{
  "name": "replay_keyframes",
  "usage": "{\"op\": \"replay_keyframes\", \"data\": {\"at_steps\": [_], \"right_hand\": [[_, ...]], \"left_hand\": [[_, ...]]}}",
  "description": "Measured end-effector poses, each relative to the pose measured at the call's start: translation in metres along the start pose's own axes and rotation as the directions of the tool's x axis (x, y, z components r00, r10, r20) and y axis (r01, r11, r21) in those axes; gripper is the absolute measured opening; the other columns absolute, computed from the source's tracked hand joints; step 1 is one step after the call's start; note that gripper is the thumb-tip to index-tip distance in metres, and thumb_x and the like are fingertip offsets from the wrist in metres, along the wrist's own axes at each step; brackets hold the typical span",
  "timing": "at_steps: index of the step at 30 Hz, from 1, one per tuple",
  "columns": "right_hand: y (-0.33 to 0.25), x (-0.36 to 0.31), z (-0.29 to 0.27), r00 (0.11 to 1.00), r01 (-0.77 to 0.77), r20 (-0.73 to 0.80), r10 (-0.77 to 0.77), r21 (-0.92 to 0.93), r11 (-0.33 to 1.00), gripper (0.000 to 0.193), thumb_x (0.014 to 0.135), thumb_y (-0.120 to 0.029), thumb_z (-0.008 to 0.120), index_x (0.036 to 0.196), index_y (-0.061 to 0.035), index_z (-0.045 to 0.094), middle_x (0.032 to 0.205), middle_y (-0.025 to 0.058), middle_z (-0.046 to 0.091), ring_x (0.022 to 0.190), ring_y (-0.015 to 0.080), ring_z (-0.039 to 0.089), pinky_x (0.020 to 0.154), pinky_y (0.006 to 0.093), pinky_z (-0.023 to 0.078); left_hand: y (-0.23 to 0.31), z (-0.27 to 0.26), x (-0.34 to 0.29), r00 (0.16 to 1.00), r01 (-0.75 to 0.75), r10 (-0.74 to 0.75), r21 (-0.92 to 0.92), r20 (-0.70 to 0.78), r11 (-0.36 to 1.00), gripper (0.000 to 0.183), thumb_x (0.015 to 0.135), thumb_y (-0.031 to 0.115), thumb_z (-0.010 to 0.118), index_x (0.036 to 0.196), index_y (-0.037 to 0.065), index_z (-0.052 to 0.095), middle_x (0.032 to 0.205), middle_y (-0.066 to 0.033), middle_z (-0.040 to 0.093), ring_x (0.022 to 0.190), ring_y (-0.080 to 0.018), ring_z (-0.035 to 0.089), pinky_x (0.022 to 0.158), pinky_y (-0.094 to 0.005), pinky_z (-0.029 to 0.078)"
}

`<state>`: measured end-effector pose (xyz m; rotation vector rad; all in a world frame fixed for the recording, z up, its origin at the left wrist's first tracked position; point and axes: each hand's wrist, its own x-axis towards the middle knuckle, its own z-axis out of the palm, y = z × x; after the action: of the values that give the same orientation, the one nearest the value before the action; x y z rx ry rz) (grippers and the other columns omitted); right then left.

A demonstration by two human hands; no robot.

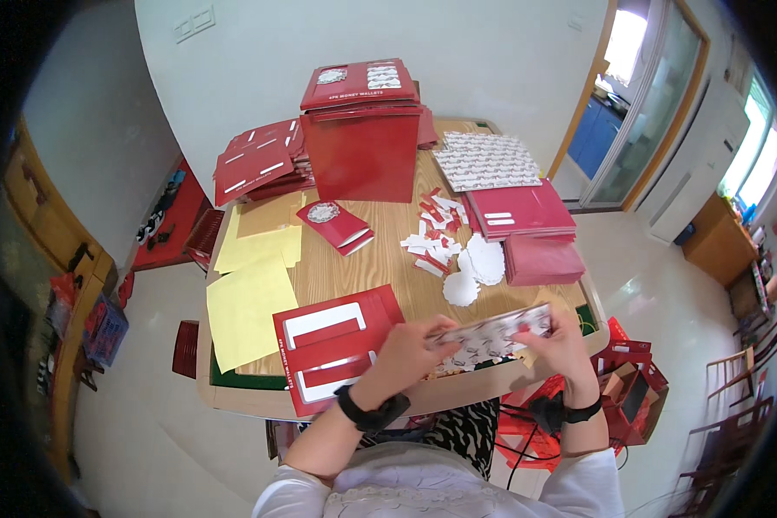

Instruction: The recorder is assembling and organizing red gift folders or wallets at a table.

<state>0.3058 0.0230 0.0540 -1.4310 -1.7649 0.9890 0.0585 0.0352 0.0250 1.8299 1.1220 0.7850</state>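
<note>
Above the table's near edge, a white card sheet with a dark printed pattern (pixel 490 335) is gripped at both ends. My left hand (pixel 413 350) pinches its left end, and my right hand (pixel 559 345) holds its right end with the thumb on the face. Small scraps lie partly hidden beneath the sheet. Left of my left hand lies a flat red card with white-edged cut-out windows (pixel 332 341). Just beyond the sheet are white scalloped paper pieces (pixel 482 262) and a heap of torn red and white scraps (pixel 432 246).
Stacked red cards (pixel 361 155) stand tall at the back, with more red cards (pixel 255 164) to their left. A red wallet (pixel 335 226) lies mid-table near yellow sheets (pixel 250 306). Patterned sheets (pixel 488 161) and red stacks (pixel 522 211) sit right; red boxes (pixel 634 388) are on the floor.
</note>
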Motion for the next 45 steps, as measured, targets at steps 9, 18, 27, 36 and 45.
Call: {"op": "replay_keyframes", "data": {"at_steps": [9, 18, 27, 36, 45], "right_hand": [[0.012, -0.007, 0.058, 0.957, 0.019, -0.213, 0.197, 0.723, 0.691, 0.031, 0.075, 0.007, 0.06, 0.104, 0.0003, 0.054, 0.093, 0.0063, 0.063, 0.08, 0.0134, 0.061, 0.074, 0.0283, 0.049], [0.008, -0.024, 0.048, 0.984, -0.139, 0.035, 0.176, 0.773, 0.62, 0.029, 0.075, 0.007, 0.059, 0.103, 0.0007, 0.053, 0.09, 0.0063, 0.064, 0.08, 0.0125, 0.061, 0.071, 0.0262, 0.049], [0.027, -0.009, 0.036, 0.966, -0.019, -0.175, 0.192, 0.69, 0.724, 0.025, 0.077, 0.003, 0.062, 0.101, 0.0004, 0.055, 0.092, 0.0078, 0.064, 0.079, 0.0141, 0.062, 0.071, 0.0282, 0.05], [0.069, 0.028, 0.048, 0.965, -0.13, -0.105, 0.24, 0.603, 0.787, 0.025, 0.079, 0.001, 0.061, 0.103, 0.0005, 0.055, 0.092, 0.0092, 0.064, 0.076, 0.0138, 0.062, 0.067, 0.0279, 0.052], [0.052, 0.038, 0.057, 0.941, -0.337, 0.184, 0.283, 0.482, 0.809, 0.021, 0.077, 0.001, 0.063, 0.098, -0.002, 0.06, 0.089, 0.0044, 0.064, 0.075, 0.0112, 0.061, 0.069, 0.0265, 0.05]], "left_hand": [[0.01, 0.006, -0.024, 0.997, 0.058, -0.077, -0.627, -0.003, 0.777, 0.031, 0.089, 0.013, 0.054, 0.116, -0.002, 0.048, 0.103, -0.0079, 0.061, 0.092, -0.0126, 0.057, 0.078, -0.0259, 0.049], [0.002, -0.02, -0.055, 0.967, 0.25, -0.141, -0.7, 0.211, 0.669, 0.032, 0.095, 0.021, 0.044, 0.114, -0.004, 0.05, 0.102, -0.0069, 0.06, 0.091, -0.0127, 0.057, 0.073, -0.0282, 0.054], [-0.03, -0.059, -0.083, 0.983, 0.108, -0.081, 0.162, -0.166, 0.981, 0.035, 0.082, 0.02, 0.061, 0.112, 0.002, 0.054, 0.103, -0.014, 0.061, 0.091, -0.0276, 0.058, 0.078, -0.0356, 0.048], [-0.09, -0.074, -0.089, 0.984, 0.066, 0.052, 0.621, -0.169, 0.781, 0.049, 0.069, 0.012, 0.068, 0.114, 0.006, 0.052, 0.102, -0.0129, 0.051, 0.098, -0.0317, 0.048, 0.084, -0.0392, 0.042], [-0.088, -0.07, -0.079, 0.976, 0.035, 0.101, 0.599, -0.191, 0.8, 0.045, 0.067, 0.006, 0.063, 0.111, 0.005, 0.053, 0.098, -0.0136, 0.051, 0.095, -0.0314, 0.049, 0.083, -0.0386, 0.042]]}}
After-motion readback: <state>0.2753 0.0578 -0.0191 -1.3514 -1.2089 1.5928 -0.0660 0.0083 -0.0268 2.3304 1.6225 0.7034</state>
